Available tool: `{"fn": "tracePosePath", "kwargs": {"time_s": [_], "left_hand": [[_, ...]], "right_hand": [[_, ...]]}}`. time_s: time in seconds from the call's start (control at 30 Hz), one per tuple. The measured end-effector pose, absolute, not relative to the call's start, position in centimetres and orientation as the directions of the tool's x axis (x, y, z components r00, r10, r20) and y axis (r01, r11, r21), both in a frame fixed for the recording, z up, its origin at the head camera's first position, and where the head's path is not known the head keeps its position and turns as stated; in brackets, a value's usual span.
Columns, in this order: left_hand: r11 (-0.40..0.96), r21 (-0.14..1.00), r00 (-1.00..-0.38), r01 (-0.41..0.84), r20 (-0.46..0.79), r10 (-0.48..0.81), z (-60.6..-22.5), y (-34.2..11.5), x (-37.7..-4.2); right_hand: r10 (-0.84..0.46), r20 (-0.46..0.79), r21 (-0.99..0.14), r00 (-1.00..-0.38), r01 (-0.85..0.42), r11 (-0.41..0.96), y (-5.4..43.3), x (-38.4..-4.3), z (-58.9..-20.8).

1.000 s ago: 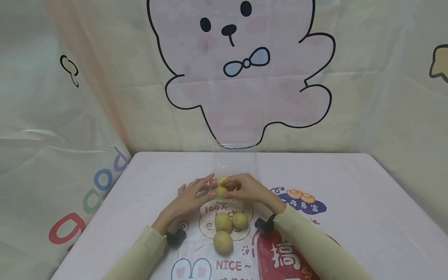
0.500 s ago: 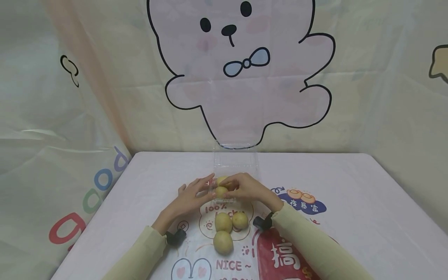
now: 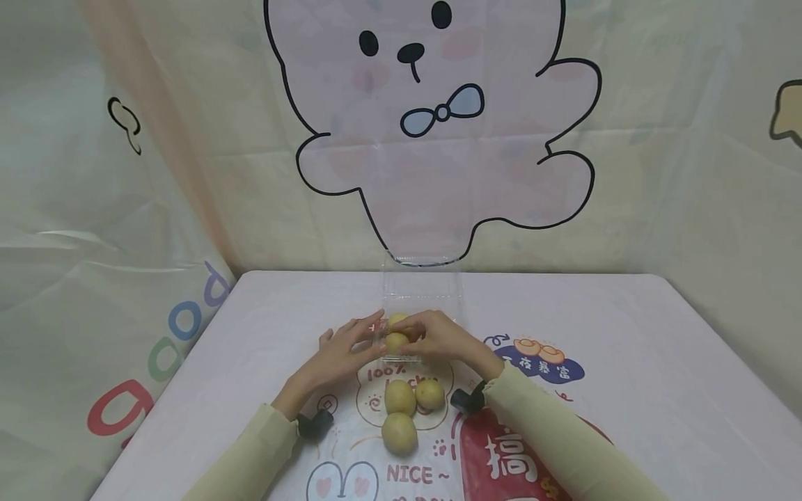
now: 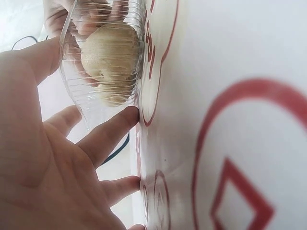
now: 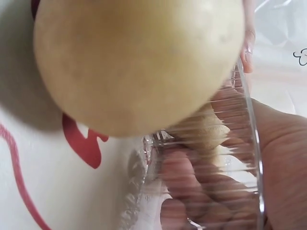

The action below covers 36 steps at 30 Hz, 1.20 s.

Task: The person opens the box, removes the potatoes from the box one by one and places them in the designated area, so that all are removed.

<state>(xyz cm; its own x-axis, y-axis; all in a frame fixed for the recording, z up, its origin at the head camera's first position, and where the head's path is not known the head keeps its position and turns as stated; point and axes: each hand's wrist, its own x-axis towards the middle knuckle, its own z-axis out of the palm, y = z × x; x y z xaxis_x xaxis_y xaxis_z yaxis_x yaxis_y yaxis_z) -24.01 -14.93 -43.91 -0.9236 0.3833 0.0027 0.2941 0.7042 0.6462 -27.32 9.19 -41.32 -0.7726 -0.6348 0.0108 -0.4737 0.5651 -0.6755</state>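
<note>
A clear plastic clamshell box (image 3: pixel 401 359) stands mid-table, its raised lid (image 3: pixel 422 282) tilted away. Inside it are round yellow fruits, one at the front (image 3: pixel 395 342) and another behind (image 3: pixel 397 321). My right hand (image 3: pixel 450 341) reaches into the box and pinches the front fruit between thumb and fingers. At the box's left side, my left hand (image 3: pixel 343 353) touches its wall with thumb and fingers spread, fairly straight. The left wrist view shows a fruit (image 4: pixel 110 52) through the ribbed plastic, with fingers of the right hand around it.
Nearer than the box, several more yellow fruits (image 3: pixel 399 433) lie on the printed white tablecloth (image 3: pixel 282 299). One large fruit (image 5: pixel 139 62) fills much of the right wrist view. A curtain with a cartoon bear (image 3: pixel 413 167) hangs behind the table.
My right wrist has shifted slightly to the left, and the front fruit has moved very little with the fingers. My left hand stays in place.
</note>
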Motion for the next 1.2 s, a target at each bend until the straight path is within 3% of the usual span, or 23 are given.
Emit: {"fn": "tracePosePath", "kwargs": {"time_s": [1.2], "left_hand": [[0.708, 0.639, -0.925, 0.300, 0.013, 0.380, -44.15, -14.95, -24.19]], "right_hand": [[-0.677, 0.074, -0.674, -0.732, -0.537, 0.507, 9.54, -27.56, -41.99]]}}
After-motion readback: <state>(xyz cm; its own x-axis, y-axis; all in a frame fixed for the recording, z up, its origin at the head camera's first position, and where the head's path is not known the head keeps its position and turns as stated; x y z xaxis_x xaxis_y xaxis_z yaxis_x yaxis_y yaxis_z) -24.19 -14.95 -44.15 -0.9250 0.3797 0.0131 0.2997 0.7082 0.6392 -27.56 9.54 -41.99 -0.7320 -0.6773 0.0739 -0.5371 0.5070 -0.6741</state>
